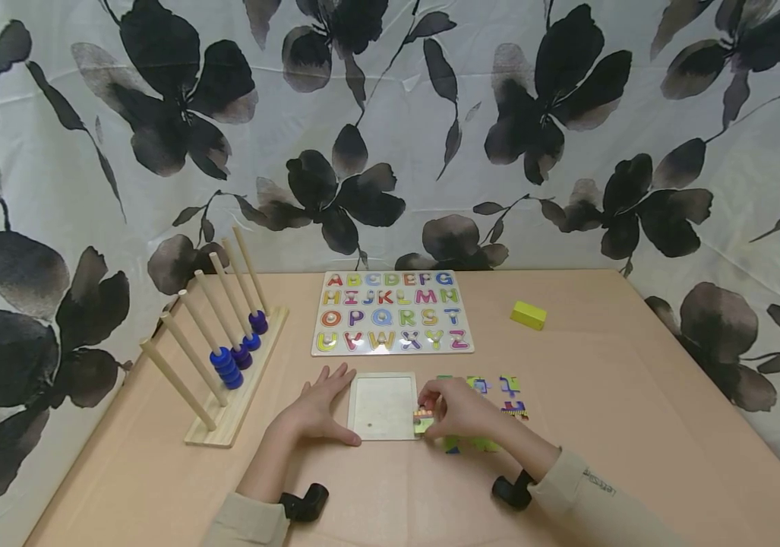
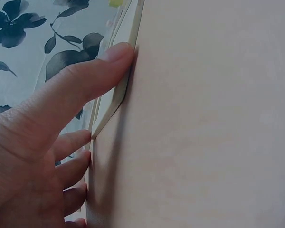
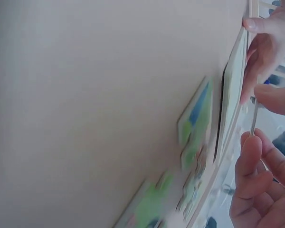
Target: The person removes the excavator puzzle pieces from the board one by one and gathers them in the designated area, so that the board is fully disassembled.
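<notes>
A square, shallow white puzzle tray [image 1: 383, 406] with a raised rim lies on the table, no pieces inside it. My left hand [image 1: 319, 410] steadies its left side, fingers spread, the thumb touching the near left corner. In the left wrist view the thumb [image 2: 97, 71] lies along the tray's edge. Over the tray's right rim, my right hand [image 1: 461, 410] pinches a thin, colourful jigsaw piece [image 1: 423, 422]; the right wrist view shows this piece [image 3: 255, 114] edge-on between thumb and fingers. Several loose jigsaw pieces [image 1: 510, 385] lie right of the tray, partly hidden by the right hand.
Behind the tray lies a colourful alphabet board [image 1: 393, 313]. To the left stands a wooden peg rack [image 1: 253, 387] with blue rings on some pegs. A yellow block [image 1: 528, 315] sits at the back right. A floral cloth [image 1: 431, 137] hangs behind the table [image 1: 670, 425].
</notes>
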The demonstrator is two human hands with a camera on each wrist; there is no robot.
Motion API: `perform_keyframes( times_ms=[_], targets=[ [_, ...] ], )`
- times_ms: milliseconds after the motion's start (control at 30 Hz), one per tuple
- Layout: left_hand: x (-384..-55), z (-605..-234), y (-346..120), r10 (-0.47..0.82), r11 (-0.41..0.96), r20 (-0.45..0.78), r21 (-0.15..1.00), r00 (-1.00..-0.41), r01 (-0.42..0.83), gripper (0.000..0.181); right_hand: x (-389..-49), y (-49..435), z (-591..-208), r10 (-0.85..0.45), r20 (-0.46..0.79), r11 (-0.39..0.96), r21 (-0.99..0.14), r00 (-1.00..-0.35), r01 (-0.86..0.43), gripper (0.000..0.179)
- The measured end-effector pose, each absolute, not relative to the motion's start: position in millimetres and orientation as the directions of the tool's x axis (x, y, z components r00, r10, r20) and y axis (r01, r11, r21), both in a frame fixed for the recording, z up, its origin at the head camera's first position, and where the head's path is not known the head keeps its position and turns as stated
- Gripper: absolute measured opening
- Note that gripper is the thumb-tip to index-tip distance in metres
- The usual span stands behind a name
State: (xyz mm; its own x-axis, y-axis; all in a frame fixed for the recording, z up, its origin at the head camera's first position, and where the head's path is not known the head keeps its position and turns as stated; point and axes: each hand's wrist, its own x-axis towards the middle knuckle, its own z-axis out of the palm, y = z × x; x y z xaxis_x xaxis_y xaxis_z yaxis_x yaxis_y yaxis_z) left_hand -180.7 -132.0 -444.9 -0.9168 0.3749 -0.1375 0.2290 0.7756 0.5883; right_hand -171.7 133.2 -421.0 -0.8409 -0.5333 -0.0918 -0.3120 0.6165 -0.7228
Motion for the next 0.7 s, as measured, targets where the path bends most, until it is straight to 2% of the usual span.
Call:
perform_keyframes(
  times_ms=[300, 700],
  targets=[
    [-180, -444, -131, 0.376, 0.776, -0.142, 0.589, -0.916, 0.227, 0.108, -163, 167, -417, -0.523, -0.061, 0.64, -0.687, -0.85, -0.345, 0.033],
    [-180, -442, -131, 0.378, 0.775, -0.144, 0.59, -0.914, 0.227, 0.108, -155, 218, -416, -0.543, -0.064, 0.625, -0.697, -0.838, -0.352, 0.034]
  ],
)
